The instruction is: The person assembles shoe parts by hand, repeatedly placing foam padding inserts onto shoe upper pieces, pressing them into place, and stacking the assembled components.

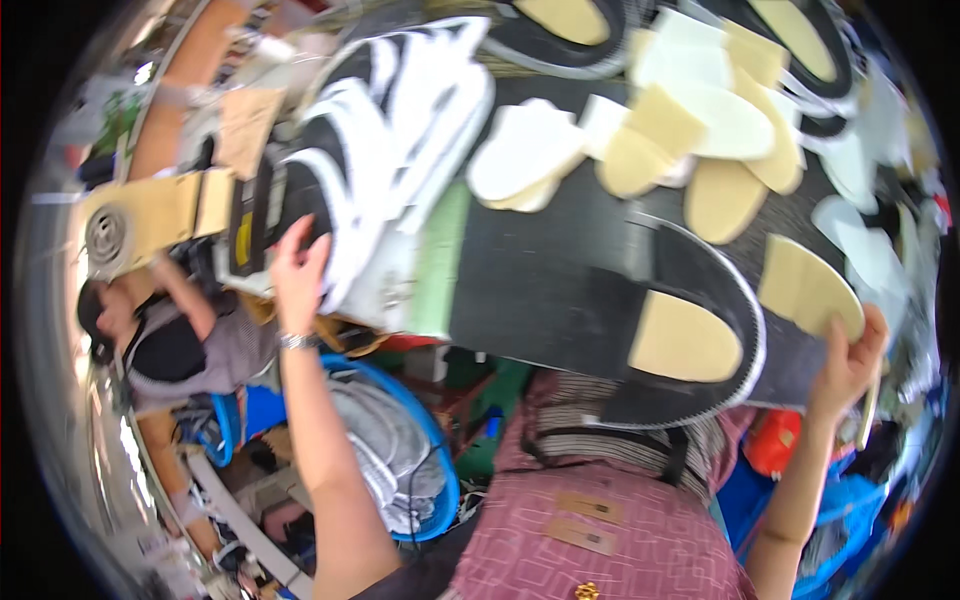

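Note:
My left hand (298, 275) is at the near edge of a stack of black and white shoe uppers (385, 130), thumb and forefinger apart; motion blurs its contact with the stack. Between the thumb and fingers of my right hand (850, 365) is a cream half-oval insole piece (805, 280), raised at the table's right side. A thin pale stick-like thing (868, 412) hangs below that hand; I cannot tell whether the hand holds it. In front of me lies a black upper with a white edge (755, 320), a similar cream insole piece (685, 337) on it.
Loose white and cream insole pieces (725, 200) overlap across the dark tabletop (525, 270). Further uppers (610, 60) lie along the far side. A blue basket (450, 480) of grey material stands below on the left. Another person (185, 345) sits at a machine on the left.

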Demonstrator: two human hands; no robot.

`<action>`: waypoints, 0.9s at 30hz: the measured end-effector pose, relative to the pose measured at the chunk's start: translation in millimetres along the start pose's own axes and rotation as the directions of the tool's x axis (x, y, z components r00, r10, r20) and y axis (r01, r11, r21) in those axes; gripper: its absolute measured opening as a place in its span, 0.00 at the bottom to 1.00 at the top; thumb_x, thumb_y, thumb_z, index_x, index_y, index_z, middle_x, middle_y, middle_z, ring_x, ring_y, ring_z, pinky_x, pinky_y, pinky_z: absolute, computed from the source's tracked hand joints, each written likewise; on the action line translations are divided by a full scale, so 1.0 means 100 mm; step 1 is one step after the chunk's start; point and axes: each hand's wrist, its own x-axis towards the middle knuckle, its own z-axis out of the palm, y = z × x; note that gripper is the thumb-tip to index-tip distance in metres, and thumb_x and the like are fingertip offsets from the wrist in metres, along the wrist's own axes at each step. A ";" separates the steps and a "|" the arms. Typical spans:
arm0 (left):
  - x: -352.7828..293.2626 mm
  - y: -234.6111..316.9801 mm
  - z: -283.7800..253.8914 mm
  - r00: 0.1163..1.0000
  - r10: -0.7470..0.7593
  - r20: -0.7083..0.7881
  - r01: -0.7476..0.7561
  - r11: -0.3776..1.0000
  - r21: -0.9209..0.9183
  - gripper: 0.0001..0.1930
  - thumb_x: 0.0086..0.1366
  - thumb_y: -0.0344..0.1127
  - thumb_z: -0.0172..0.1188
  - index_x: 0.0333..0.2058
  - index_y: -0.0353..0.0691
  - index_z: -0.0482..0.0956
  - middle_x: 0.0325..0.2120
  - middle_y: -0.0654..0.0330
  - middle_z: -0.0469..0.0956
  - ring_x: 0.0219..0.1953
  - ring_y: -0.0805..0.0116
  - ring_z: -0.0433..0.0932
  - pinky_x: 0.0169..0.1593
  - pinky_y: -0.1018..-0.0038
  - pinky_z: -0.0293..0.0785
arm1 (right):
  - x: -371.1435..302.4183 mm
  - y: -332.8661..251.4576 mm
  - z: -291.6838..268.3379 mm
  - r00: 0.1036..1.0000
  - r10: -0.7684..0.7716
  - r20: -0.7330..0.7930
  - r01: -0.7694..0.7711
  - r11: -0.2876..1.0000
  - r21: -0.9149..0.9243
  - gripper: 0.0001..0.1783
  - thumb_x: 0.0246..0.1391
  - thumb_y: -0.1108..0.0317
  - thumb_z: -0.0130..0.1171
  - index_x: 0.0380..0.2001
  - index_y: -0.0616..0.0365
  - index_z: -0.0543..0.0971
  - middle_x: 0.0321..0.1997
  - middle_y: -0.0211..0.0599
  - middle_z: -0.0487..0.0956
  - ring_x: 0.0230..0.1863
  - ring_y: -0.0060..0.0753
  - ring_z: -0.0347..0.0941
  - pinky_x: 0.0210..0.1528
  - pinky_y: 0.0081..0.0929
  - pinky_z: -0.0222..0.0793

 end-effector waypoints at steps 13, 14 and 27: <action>-0.27 0.19 -0.05 0.914 0.392 0.102 -0.405 0.877 0.260 0.23 0.57 0.38 0.63 0.51 0.39 0.73 0.52 0.49 0.72 0.56 0.58 0.70 0.57 0.69 0.65 | -0.04 0.00 0.13 0.962 0.252 0.106 -0.272 0.919 0.285 0.22 0.58 0.74 0.51 0.56 0.64 0.63 0.52 0.39 0.70 0.54 0.27 0.67 0.58 0.26 0.61; -0.24 0.03 -0.11 0.976 0.220 0.014 -0.220 0.972 0.083 0.18 0.60 0.36 0.60 0.48 0.36 0.75 0.49 0.51 0.75 0.52 0.62 0.72 0.55 0.71 0.66 | -0.03 0.00 0.15 0.959 0.264 0.099 -0.281 0.914 0.294 0.21 0.58 0.74 0.51 0.55 0.64 0.64 0.52 0.39 0.71 0.54 0.27 0.68 0.58 0.25 0.61; -0.22 0.12 0.04 0.968 0.247 0.042 -0.251 0.951 0.181 0.14 0.59 0.32 0.60 0.43 0.35 0.77 0.42 0.52 0.79 0.45 0.66 0.77 0.48 0.75 0.70 | -0.10 -0.06 0.10 0.952 0.285 0.113 -0.306 0.911 0.276 0.18 0.55 0.76 0.53 0.50 0.64 0.70 0.45 0.33 0.75 0.47 0.21 0.70 0.52 0.19 0.63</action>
